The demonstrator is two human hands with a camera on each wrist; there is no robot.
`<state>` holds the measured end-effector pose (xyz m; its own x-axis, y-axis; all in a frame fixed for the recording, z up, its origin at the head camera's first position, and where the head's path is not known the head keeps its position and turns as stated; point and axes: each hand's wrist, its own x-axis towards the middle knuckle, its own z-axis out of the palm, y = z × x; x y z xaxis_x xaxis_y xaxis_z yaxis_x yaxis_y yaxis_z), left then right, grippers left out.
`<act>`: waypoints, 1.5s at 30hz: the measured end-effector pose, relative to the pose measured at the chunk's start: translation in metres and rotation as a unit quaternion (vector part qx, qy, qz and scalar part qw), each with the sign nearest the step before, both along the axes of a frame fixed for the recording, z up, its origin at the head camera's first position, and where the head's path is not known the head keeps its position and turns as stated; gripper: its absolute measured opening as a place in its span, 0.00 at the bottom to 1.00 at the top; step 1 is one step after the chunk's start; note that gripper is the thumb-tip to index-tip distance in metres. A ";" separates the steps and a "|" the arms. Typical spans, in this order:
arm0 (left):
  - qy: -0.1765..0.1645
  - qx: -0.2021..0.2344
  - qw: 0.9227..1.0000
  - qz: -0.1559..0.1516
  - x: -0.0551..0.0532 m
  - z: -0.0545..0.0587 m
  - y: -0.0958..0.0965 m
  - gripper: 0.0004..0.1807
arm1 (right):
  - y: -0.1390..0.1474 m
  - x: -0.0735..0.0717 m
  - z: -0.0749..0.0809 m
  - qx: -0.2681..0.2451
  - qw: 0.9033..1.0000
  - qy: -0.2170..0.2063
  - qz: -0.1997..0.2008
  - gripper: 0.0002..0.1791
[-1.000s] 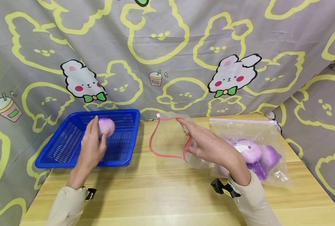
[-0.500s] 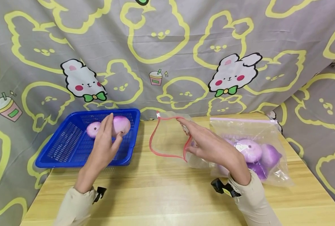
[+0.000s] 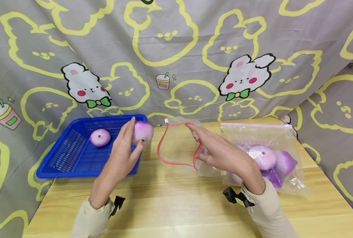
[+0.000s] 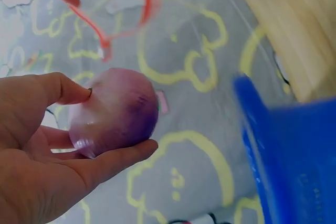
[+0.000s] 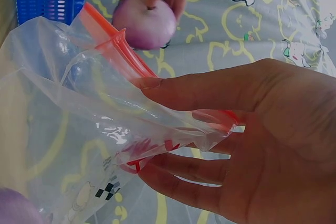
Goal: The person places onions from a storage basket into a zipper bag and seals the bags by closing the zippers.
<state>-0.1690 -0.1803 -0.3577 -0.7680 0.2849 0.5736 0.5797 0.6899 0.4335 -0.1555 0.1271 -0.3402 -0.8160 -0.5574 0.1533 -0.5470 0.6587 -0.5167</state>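
Observation:
A pink-and-purple onion (image 3: 143, 132) is held by my left hand (image 3: 121, 157) above the right rim of the blue basket (image 3: 50, 173). The left wrist view shows the thumb on one side of the onion (image 4: 118, 111) and fingers on the other. My right hand (image 3: 221, 150) grips the edge of a clear zip bag (image 3: 176, 148) with a red seal, whose mouth gapes toward the left hand. In the right wrist view the plastic of the bag (image 5: 105, 114) runs between thumb and fingers. A purple shape (image 5: 18, 208) shows at that view's lower left corner.
One more onion (image 3: 100, 137) lies in the basket. To the right, a second clear bag (image 3: 239, 132) with a pale purple seal holds several onions (image 3: 264, 157), partly behind the right wrist. A patterned curtain (image 3: 176, 49) hangs behind the wooden table (image 3: 176, 205).
My left hand has carried the onion rightward, from over the basket's middle to its right rim, uncovering the other onion inside. The right hand and the zip bag have stayed in place.

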 end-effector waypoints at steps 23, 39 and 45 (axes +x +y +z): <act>0.012 0.018 0.997 -0.073 0.015 -0.009 0.051 0.32 | 0.003 -0.003 0.002 0.002 1.000 0.031 -0.001 0.53; 0.054 0.037 0.992 -0.108 0.013 -0.018 0.052 0.32 | 0.001 -0.003 -0.005 -0.012 1.000 0.018 0.000 0.54; 0.056 0.005 0.992 -0.115 0.011 -0.025 0.056 0.31 | -0.001 -0.003 -0.005 -0.011 1.000 0.008 0.006 0.54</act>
<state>-0.1583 -0.1241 -0.3822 -0.6154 0.4384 0.6550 0.7655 0.5303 0.3644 -0.1589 0.1257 -0.3455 -0.8065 -0.5640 0.1777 -0.5631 0.6408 -0.5218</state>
